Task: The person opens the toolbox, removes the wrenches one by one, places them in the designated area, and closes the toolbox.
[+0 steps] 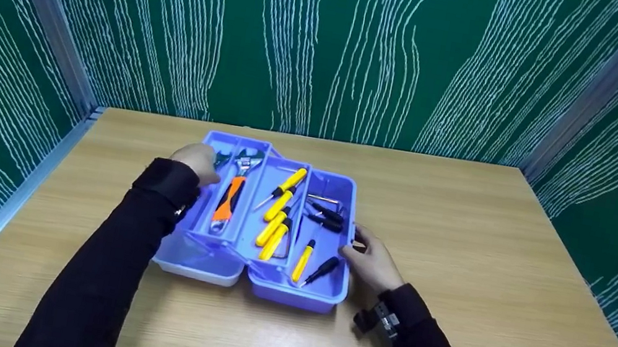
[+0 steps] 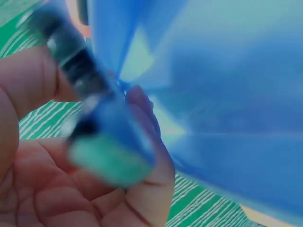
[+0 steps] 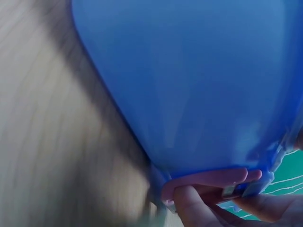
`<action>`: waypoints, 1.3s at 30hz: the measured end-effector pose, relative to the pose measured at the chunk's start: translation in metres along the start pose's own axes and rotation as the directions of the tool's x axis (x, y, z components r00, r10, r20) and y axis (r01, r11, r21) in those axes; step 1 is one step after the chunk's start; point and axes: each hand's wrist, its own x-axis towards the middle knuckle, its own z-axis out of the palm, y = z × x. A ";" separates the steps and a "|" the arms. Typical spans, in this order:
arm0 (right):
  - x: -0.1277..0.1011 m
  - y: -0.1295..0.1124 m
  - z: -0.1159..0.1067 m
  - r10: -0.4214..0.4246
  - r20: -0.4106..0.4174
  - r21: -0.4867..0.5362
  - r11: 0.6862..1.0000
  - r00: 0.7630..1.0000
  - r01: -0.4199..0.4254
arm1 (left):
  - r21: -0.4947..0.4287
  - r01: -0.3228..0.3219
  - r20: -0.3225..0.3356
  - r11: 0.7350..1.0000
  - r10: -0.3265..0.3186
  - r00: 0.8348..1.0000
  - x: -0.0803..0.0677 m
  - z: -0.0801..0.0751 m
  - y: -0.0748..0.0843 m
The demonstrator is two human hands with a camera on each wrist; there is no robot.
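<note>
Head view: sitting mid-table (image 1: 461, 237), blue toolbox (image 1: 320, 292), trays spread. Steadying its right wall with right hand (image 1: 372, 263), fingers curled on rim. Left hand (image 1: 197, 160) pinching green-handled tool (image 1: 221, 159) in left tray; lifting straight up seeming wisest.

Both arms, in black sleeves, reach forward. The left hand (image 1: 197, 160) curls its fingers (image 2: 142, 142) in a grip; the right hand (image 1: 372, 264) grips with bent fingers (image 3: 203, 196).
</note>
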 end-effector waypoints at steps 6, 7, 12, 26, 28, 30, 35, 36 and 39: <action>-0.002 -0.001 -0.001 -0.008 0.021 -0.007 1.000 1.000 0.008 | -0.107 0.036 -0.040 0.994 -0.040 0.998 -0.004 -0.002 -0.004; -0.002 -0.001 -0.002 -0.011 0.026 -0.007 1.000 1.000 0.011 | -0.127 0.037 -0.052 0.991 -0.044 0.998 -0.005 -0.002 -0.005; -0.001 0.002 -0.005 -0.013 0.065 0.062 0.998 0.998 0.009 | -0.177 0.013 -0.094 0.984 -0.030 0.995 -0.008 0.000 -0.011; -0.007 -0.018 -0.020 0.074 -0.059 0.232 0.971 0.996 -0.058 | -0.379 -0.191 -0.340 0.905 0.055 0.939 -0.025 0.006 0.009; -0.009 -0.024 -0.021 0.051 -0.087 0.235 0.972 0.995 -0.029 | -0.404 -0.242 -0.374 0.882 0.082 0.924 -0.029 0.013 0.019; -0.011 -0.030 -0.021 0.025 -0.105 0.251 0.968 0.994 0.002 | -0.428 -0.297 -0.406 0.854 0.112 0.907 -0.033 0.022 0.029; -0.016 -0.044 -0.013 -0.025 -0.121 0.304 0.951 0.992 0.062 | -0.463 -0.399 -0.446 0.792 0.181 0.876 -0.043 0.046 0.056; -0.017 -0.047 -0.010 -0.032 -0.124 0.307 0.949 0.992 0.069 | -0.460 -0.414 -0.445 0.785 0.199 0.873 -0.046 0.052 0.062; -0.019 -0.054 -0.001 -0.045 -0.123 0.315 0.945 0.991 0.082 | -0.447 -0.465 -0.434 0.764 0.269 0.860 -0.053 0.067 0.077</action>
